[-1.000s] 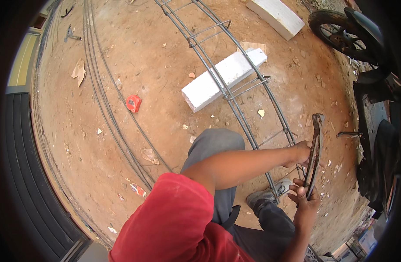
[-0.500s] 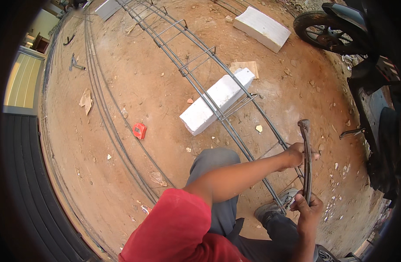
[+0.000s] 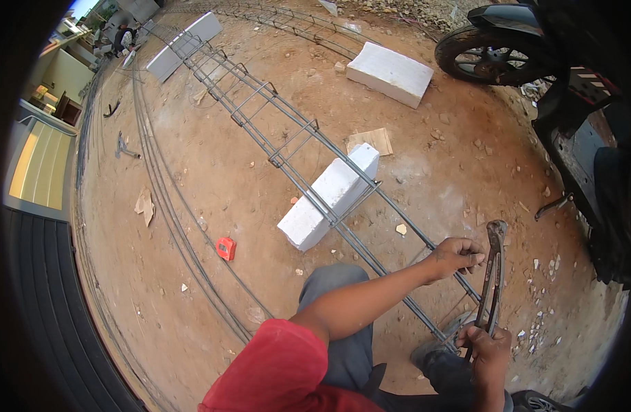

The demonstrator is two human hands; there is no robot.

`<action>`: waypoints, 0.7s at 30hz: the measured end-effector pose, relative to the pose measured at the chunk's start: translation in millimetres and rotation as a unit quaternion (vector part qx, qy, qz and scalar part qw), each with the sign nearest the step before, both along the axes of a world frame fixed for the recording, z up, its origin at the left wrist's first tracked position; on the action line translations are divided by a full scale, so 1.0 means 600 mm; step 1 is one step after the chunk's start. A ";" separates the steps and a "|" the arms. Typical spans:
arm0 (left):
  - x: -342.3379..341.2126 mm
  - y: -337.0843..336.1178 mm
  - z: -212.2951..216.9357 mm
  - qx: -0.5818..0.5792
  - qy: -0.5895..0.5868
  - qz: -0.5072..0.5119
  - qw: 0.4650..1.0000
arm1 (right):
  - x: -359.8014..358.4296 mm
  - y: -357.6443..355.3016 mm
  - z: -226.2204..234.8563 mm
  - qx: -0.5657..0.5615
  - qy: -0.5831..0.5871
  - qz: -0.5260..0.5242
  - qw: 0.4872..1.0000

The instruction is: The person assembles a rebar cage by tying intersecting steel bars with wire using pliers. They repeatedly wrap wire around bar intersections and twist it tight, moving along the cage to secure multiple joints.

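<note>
My right hand (image 3: 486, 345) is closed around the handles of metal end-cutting pincers (image 3: 496, 235), their head pointing up. My left hand (image 3: 457, 259) is left of the pincers' head, thumb and fingers pinched together; anything between them is too small to make out. Beneath my left forearm runs a long steel rebar cage (image 3: 406, 214), thin bars joined by bent stirrups. It rests across a white block (image 3: 339, 184). Its near end lies by my shoe (image 3: 429, 356), partly hidden by my hands and arm.
A motorbike (image 3: 497, 65) stands at the right. Another white block (image 3: 389, 74) lies farther off, and one props the cage's far part. At left are a red tape measure (image 3: 226, 248), a hammer (image 3: 126, 149) and long steel rods (image 3: 165, 180). A person (image 3: 125, 39) crouches far back.
My left hand has drawn away leftward from the pincers, which it overlapped before. The right hand still grips them. The view has tilted up, showing more of the far ground.
</note>
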State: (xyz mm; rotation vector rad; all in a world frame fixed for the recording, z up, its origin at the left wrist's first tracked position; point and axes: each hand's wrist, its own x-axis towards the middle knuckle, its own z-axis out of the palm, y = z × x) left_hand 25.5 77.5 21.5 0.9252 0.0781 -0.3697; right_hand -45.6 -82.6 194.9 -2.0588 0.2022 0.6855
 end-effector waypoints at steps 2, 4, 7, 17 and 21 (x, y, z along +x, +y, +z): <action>0.003 0.002 -0.005 0.007 -0.019 -0.002 1.000 | 0.005 -0.006 0.002 -0.003 -0.019 0.002 1.000; 0.003 -0.004 -0.007 0.017 -0.024 -0.011 1.000 | 0.010 -0.011 0.014 0.097 -0.066 -0.006 0.993; 0.005 -0.015 -0.011 0.027 -0.040 -0.014 0.999 | 0.009 -0.033 0.065 0.064 -0.029 0.025 0.997; 0.013 -0.016 0.005 0.117 0.028 0.053 0.991 | 0.041 -0.057 0.110 0.151 0.001 0.024 0.988; 0.005 -0.023 0.024 -0.009 0.114 0.229 0.967 | 0.086 -0.079 0.081 0.146 0.029 0.008 0.989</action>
